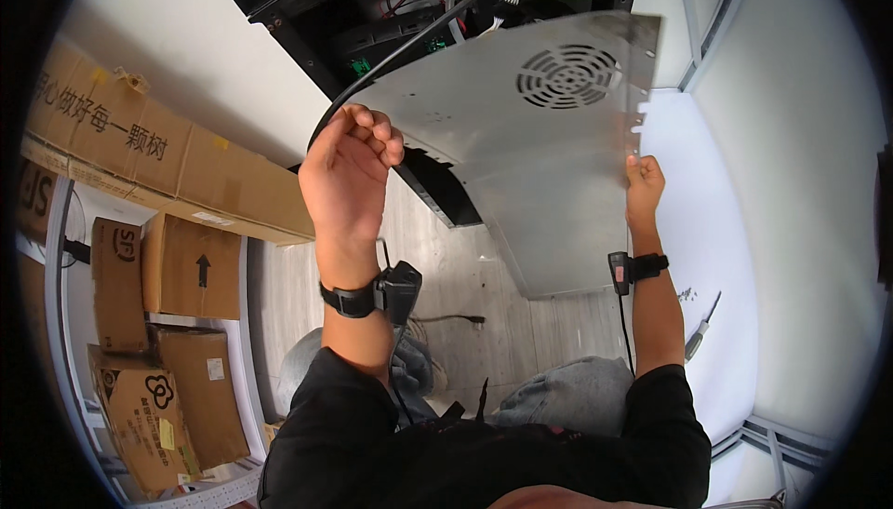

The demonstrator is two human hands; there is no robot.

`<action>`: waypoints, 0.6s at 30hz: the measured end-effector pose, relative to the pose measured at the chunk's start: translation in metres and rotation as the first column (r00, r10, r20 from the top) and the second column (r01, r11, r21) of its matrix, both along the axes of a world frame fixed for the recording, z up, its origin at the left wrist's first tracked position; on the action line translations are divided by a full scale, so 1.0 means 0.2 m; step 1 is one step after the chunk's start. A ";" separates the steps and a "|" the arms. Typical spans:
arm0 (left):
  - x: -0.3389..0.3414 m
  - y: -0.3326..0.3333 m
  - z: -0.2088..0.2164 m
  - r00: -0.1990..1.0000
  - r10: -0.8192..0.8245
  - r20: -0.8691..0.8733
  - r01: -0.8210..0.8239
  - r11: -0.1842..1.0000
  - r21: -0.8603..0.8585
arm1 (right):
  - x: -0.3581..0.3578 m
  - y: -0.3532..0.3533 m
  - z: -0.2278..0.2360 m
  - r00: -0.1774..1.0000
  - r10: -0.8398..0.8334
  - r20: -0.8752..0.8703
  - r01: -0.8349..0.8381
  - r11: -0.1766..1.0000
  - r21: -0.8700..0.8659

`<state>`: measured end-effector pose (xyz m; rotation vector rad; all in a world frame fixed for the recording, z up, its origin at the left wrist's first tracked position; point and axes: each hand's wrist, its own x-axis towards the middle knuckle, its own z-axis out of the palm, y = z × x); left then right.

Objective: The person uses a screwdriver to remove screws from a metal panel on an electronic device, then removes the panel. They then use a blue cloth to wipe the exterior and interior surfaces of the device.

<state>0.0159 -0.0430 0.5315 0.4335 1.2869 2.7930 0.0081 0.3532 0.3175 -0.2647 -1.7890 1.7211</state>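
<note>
Head view: thin grey sheet-metal panel with round vent grille (539, 155) held clear of the open black appliance cabinet (437, 6), wiring exposed. Left hand (346, 172) curled shut on its left edge; right hand (644, 185) pinches its right edge. Panel looks detached, not yet set down. Screwdriver (699, 330) lies on white floor at right.

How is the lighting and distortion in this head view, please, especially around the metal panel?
Head view: the grey sheet-metal panel with a round vent shows soft sheen, no harsh glare; the white surface right is overexposed; brown cardboard boxes bend toward the dark fisheye rim.
</note>
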 end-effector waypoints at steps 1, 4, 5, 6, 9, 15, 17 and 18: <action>-0.01 -0.02 0.01 0.998 -0.064 0.008 0.064 0.998 0.014 | 0.02 0.03 0.00 1.000 -0.002 -0.028 0.002 1.000 -0.030; -0.05 -0.03 0.07 0.995 -0.051 0.087 0.049 0.999 0.021 | 0.09 0.09 0.04 0.996 -0.012 -0.087 0.001 0.992 -0.124; -0.07 -0.04 0.08 0.994 -0.044 0.098 0.043 0.999 0.013 | 0.10 0.11 0.05 0.993 -0.016 -0.113 0.001 0.990 -0.138; -0.09 -0.06 0.08 0.990 -0.051 0.131 0.043 0.997 0.061 | 0.11 0.13 0.04 0.990 -0.021 -0.139 0.000 0.988 -0.151; -0.14 -0.05 0.07 0.985 -0.091 0.146 0.074 0.990 0.119 | 0.16 0.20 0.07 0.982 -0.074 -0.173 0.042 0.983 -0.180; -0.21 0.00 0.01 0.976 -0.089 0.200 0.073 0.994 0.086 | 0.23 0.30 0.10 0.965 -0.194 -0.176 0.151 0.961 -0.231; -0.21 0.07 -0.04 0.969 -0.037 0.245 0.024 0.998 0.054 | 0.24 0.35 0.12 0.947 -0.260 -0.187 0.204 0.940 -0.273; -0.22 0.08 -0.09 0.977 -0.035 0.212 0.021 0.997 0.069 | 0.25 0.38 0.13 0.945 -0.262 -0.196 0.198 0.935 -0.293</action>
